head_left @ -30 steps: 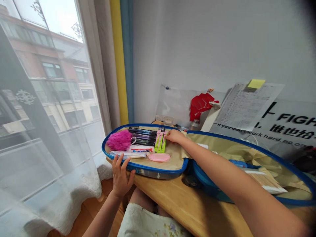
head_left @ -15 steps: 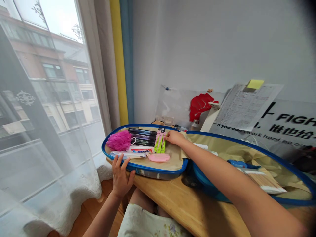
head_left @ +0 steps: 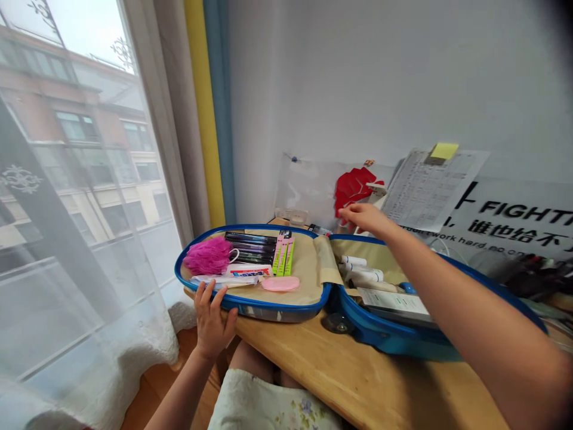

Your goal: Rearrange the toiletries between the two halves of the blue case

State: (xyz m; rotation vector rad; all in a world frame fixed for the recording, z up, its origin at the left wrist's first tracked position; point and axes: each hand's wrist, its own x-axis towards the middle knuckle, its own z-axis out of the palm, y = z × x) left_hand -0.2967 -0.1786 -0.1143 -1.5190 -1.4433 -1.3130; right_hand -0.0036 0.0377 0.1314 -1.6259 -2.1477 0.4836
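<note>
My left hand (head_left: 212,319) rests with spread fingers on the near rim of the left half of an opened blue suitcase (head_left: 277,312). In that half lie a magenta bath puff (head_left: 208,255), several dark pens (head_left: 250,248), slim pink-and-green packs (head_left: 283,254), a toothpaste box (head_left: 248,271) and a pink oval case (head_left: 280,283). Beyond the hinge, my right hand (head_left: 364,218) is raised with its fingers bent together, close to a small clear bottle behind the suitcase. What its fingertips touch is hidden.
White tubes (head_left: 364,273) and a flat white pack (head_left: 394,300) lie in the right half. The suitcase stands on a wooden table (head_left: 358,376). Red paper pieces (head_left: 353,188) and a clipped sheet (head_left: 434,188) are by the wall. A sheer curtain (head_left: 80,239) hangs left.
My right hand has left the slim packs in the left half and moved right and back, past the suitcase's far rim. My left hand stays on the near rim. The view has shifted slightly.
</note>
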